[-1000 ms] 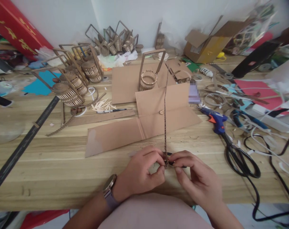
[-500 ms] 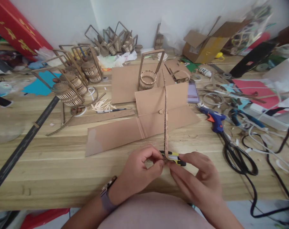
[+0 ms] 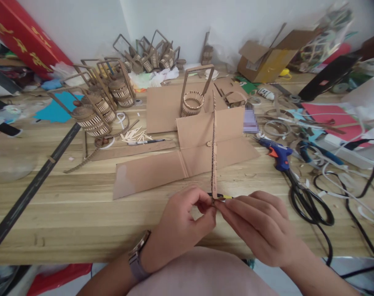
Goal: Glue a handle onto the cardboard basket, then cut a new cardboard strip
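A narrow cardboard strip (image 3: pixel 214 164), its corrugated edge showing, stretches away from me above the table. At its near end, the thumb and forefinger of my left hand (image 3: pixel 187 218) are closed in a pinch. My right hand (image 3: pixel 257 226) meets it from the other side, fingers pressed together on the same end. Just past the fingertips, a yellow and black utility knife (image 3: pixel 225 197) shows in part; my right hand hides most of it. Beneath the strip's far part are folded cardboard pieces (image 3: pixel 146 176).
A small handled basket (image 3: pixel 193 102) stands on cardboard beyond the strip. Several similar baskets (image 3: pixel 93 121) are at left, near loose matchstick-like sticks (image 3: pixel 134 135). To the right lie a blue glue gun (image 3: pixel 276 151), black scissors (image 3: pixel 310 201) and looping cords.
My right hand has turned flatter and shifted forward, covering most of the utility knife. The left hand keeps its pinch on the strip's end. The view has shifted slightly.
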`<state>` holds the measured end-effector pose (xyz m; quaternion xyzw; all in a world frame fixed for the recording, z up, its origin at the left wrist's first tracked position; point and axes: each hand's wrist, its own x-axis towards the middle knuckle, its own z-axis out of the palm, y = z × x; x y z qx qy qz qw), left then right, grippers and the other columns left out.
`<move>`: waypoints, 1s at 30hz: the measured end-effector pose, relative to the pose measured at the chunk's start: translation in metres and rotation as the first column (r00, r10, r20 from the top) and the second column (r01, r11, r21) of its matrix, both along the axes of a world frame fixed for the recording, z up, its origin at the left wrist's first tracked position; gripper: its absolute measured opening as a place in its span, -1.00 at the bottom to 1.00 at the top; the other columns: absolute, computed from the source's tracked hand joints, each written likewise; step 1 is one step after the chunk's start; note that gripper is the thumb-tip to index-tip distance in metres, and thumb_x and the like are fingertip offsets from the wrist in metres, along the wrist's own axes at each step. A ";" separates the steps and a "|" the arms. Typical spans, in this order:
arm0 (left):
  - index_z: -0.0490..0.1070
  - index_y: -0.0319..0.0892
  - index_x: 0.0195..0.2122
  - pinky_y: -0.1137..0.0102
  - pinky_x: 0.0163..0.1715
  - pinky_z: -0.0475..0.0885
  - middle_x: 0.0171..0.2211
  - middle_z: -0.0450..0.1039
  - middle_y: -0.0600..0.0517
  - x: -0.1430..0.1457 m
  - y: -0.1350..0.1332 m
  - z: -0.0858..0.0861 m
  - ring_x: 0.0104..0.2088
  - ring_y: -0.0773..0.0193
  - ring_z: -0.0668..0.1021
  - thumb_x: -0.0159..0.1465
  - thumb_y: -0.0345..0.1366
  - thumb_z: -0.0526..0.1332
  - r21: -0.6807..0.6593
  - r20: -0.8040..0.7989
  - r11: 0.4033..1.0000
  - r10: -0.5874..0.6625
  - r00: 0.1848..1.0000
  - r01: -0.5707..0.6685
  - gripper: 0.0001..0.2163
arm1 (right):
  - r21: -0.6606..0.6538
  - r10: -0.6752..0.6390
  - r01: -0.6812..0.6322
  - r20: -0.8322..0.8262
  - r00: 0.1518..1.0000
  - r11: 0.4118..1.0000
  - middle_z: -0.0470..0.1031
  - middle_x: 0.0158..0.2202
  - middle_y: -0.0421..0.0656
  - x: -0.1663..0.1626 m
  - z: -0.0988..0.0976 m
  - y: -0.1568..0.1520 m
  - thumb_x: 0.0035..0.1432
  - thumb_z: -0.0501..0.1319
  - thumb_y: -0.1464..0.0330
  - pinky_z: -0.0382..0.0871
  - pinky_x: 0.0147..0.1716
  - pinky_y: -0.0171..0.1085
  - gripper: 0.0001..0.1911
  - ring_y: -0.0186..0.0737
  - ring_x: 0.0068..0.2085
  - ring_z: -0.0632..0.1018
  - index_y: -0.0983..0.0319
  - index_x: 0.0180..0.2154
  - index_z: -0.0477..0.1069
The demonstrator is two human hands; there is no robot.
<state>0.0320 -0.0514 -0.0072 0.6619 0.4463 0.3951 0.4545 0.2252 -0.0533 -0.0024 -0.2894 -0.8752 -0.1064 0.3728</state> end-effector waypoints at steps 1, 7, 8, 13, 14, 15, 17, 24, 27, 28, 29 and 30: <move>0.39 -0.15 -0.45 0.52 -0.37 0.34 -0.47 0.46 0.13 0.000 0.000 0.001 -0.42 0.37 0.48 0.17 -0.43 0.20 0.002 -0.012 1.000 0.007 1.000 -0.007 -0.92 | 0.014 0.023 -0.024 0.023 0.999 1.000 0.68 -0.33 -0.24 0.000 0.005 0.002 0.22 0.18 0.55 0.46 -0.39 -0.21 -0.70 -0.26 -0.40 0.64 0.12 -0.08 0.48; 0.37 -0.15 -0.46 0.50 -0.37 0.33 -0.47 0.46 0.13 0.000 -0.003 0.003 -0.42 0.36 0.47 0.16 -0.44 0.19 0.001 -0.077 1.000 0.021 0.997 -0.021 -0.91 | 0.062 0.117 -0.132 0.200 0.973 0.989 0.68 -0.25 -0.24 0.007 0.012 0.011 0.22 0.13 0.53 0.49 -0.29 -0.27 -0.72 -0.32 -0.32 0.63 0.13 -0.11 0.48; 0.37 -0.15 -0.46 0.49 -0.37 0.32 -0.48 0.46 0.13 0.000 -0.003 0.004 -0.42 0.36 0.47 0.16 -0.44 0.19 -0.006 -0.080 1.000 0.018 0.997 -0.019 -0.91 | 0.081 0.128 -0.150 0.230 0.965 0.985 0.68 -0.24 -0.23 0.008 0.013 0.012 0.22 0.11 0.53 0.49 -0.26 -0.27 -0.72 -0.32 -0.29 0.63 0.14 -0.13 0.49; 0.38 -0.15 -0.44 0.50 -0.37 0.32 -0.47 0.46 0.14 -0.001 -0.004 0.006 -0.42 0.37 0.47 0.18 -0.43 0.19 -0.049 -0.069 0.999 -0.008 0.998 0.005 -0.92 | 0.142 0.160 -0.214 0.318 0.935 0.966 0.66 -0.27 -0.18 0.005 0.025 0.017 0.29 -0.03 0.57 0.45 -0.20 -0.28 -0.64 -0.34 -0.21 0.58 0.23 -0.22 0.53; 0.39 -0.15 -0.43 0.50 -0.37 0.33 -0.46 0.47 0.14 -0.001 -0.004 0.006 -0.42 0.37 0.47 0.18 -0.43 0.19 -0.055 -0.066 0.998 -0.012 0.998 0.008 -0.93 | 0.151 0.170 -0.232 0.338 0.926 0.961 0.66 -0.29 -0.18 0.004 0.029 0.019 0.30 -0.05 0.57 0.44 -0.21 -0.29 -0.62 -0.35 -0.22 0.57 0.24 -0.24 0.54; 0.39 -0.16 -0.43 0.51 -0.37 0.33 -0.46 0.47 0.14 -0.002 -0.004 0.007 -0.42 0.37 0.47 0.18 -0.43 0.19 -0.058 -0.063 0.998 -0.014 0.998 0.011 -0.93 | 0.155 0.178 -0.248 0.364 0.914 0.956 0.66 -0.30 -0.18 0.003 0.033 0.020 0.31 -0.05 0.57 0.44 -0.22 -0.30 -0.61 -0.35 -0.23 0.56 0.25 -0.25 0.55; 0.40 -0.16 -0.42 0.51 -0.37 0.33 -0.46 0.47 0.14 -0.003 -0.004 0.008 -0.42 0.37 0.47 0.19 -0.43 0.19 -0.055 -0.059 0.998 -0.016 0.998 0.013 -0.93 | 0.167 0.194 -0.280 0.399 0.896 0.945 0.66 -0.30 -0.20 0.002 0.039 0.023 0.31 -0.05 0.57 0.44 -0.23 -0.30 -0.59 -0.34 -0.25 0.56 0.24 -0.27 0.57; 0.41 -0.17 -0.41 0.52 -0.40 0.32 -0.46 0.46 0.14 -0.005 -0.003 0.008 -0.42 0.38 0.46 0.19 -0.43 0.20 -0.116 -0.007 0.992 -0.055 0.998 0.054 -0.94 | 0.146 0.291 -0.395 0.459 0.839 0.907 0.66 -0.30 -0.19 0.003 0.045 0.037 0.26 -0.02 0.58 0.48 -0.29 -0.31 -0.60 -0.31 -0.29 0.58 0.15 -0.31 0.55; 0.41 -0.17 -0.41 0.51 -0.41 0.32 -0.46 0.46 0.13 -0.005 -0.003 0.009 -0.41 0.36 0.47 0.20 -0.40 0.20 -0.185 0.041 0.980 -0.071 0.997 0.077 -0.95 | 0.117 0.327 -0.394 0.372 0.869 0.912 0.65 -0.33 -0.21 0.003 0.043 0.040 0.25 0.05 0.55 0.48 -0.31 -0.30 -0.69 -0.30 -0.32 0.58 0.12 -0.27 0.51; 0.41 -0.17 -0.41 0.50 -0.41 0.32 -0.46 0.46 0.13 -0.005 -0.003 0.009 -0.41 0.36 0.47 0.21 -0.39 0.20 -0.193 0.056 0.978 -0.070 0.996 0.079 -0.95 | 0.100 0.318 -0.366 0.324 0.891 0.925 0.65 -0.34 -0.23 0.003 0.041 0.040 0.25 0.07 0.54 0.48 -0.30 -0.29 -0.71 -0.30 -0.33 0.59 0.11 -0.24 0.50; 0.41 -0.17 -0.40 0.50 -0.40 0.33 -0.46 0.46 0.13 -0.005 -0.003 0.010 -0.41 0.36 0.47 0.21 -0.39 0.20 -0.191 0.070 0.979 -0.064 0.995 0.077 -0.95 | 0.079 0.297 -0.328 0.269 0.916 0.941 0.64 -0.34 -0.24 0.003 0.039 0.039 0.25 0.09 0.54 0.47 -0.28 -0.27 -0.74 -0.30 -0.34 0.59 0.11 -0.22 0.48; 0.41 -0.17 -0.40 0.50 -0.39 0.33 -0.46 0.45 0.13 -0.005 -0.002 0.010 -0.41 0.36 0.47 0.21 -0.38 0.20 -0.181 0.081 0.981 -0.058 0.995 0.072 -0.94 | 0.052 0.267 -0.284 0.215 0.939 0.957 0.64 -0.32 -0.24 0.002 0.035 0.036 0.25 0.12 0.54 0.47 -0.27 -0.26 -0.76 -0.29 -0.34 0.59 0.11 -0.20 0.47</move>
